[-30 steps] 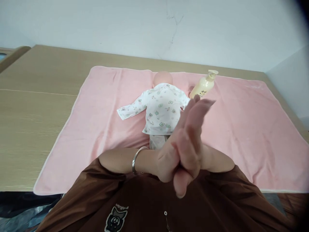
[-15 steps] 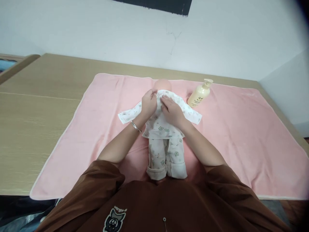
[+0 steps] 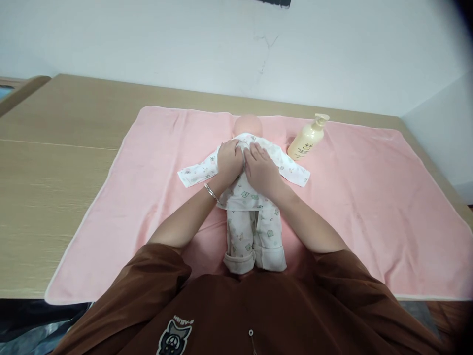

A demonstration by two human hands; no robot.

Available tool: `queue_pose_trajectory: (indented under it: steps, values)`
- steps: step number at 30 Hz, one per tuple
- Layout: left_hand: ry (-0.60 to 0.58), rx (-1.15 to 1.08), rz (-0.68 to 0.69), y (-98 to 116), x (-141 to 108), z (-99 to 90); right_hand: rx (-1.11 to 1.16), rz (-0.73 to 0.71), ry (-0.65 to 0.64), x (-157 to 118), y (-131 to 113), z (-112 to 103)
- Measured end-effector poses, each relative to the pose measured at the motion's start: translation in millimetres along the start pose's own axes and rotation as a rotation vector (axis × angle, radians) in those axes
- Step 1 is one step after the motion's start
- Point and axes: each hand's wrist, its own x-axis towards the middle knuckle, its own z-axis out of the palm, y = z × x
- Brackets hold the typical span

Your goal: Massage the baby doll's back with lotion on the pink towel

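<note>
Where the pink blanket [image 3: 369, 207] covers the table [image 3: 55, 197], the left hand [image 3: 229, 161] rests on the upper back of the doll [image 3: 244, 195], fingers together; whether it pinches the white shirt [image 3: 197, 172] cannot be told. Just beside it, the right hand [image 3: 262, 170] lies flat, fingers slightly spread. Farther right stands the pump bottle [image 3: 306, 142]. Judged step: two-handed contact with the back. Next move calls for even, light pressure.
</note>
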Motion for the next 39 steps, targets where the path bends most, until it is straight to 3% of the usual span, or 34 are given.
queue_pose_trajectory:
  steps: [3, 6, 9, 14, 17, 21, 24, 29, 36, 39]
  values:
    - [0.01, -0.01, 0.017, -1, -2, 1.0, 0.079, -0.086, -0.09, 14, 19, -2]
    - [0.018, -0.004, 0.037, -2, -4, 2.6, 0.126, 0.073, -0.064, 24, 39, -5]
    - [0.006, 0.019, 0.036, 1, -4, 1.2, 0.064, 0.206, 0.002, 15, 30, -2]
    - [-0.044, 0.084, 0.046, 8, -3, -4.8, 0.005, -0.044, 0.02, -1, -4, 7]
    - [-0.055, 0.132, 0.076, 8, -5, -3.1, 0.064, -0.065, -0.037, 12, 10, 5]
    - [-0.017, 0.16, 0.127, 5, -12, 2.9, 0.13, 0.122, -0.013, 25, 35, -2]
    - [-0.013, 0.171, 0.122, 4, -12, 2.3, 0.042, 0.203, 0.012, 13, 21, 0]
    - [-0.078, 0.156, 0.093, 6, -5, -5.5, 0.002, 0.056, 0.035, -5, -13, 6]
    - [-0.093, 0.293, 0.171, 26, -35, -3.4, 0.137, 0.263, -0.044, 29, 39, -5]
    - [-0.103, 0.293, 0.176, 22, -32, -2.0, 0.1, 0.26, -0.036, 26, 38, -4]
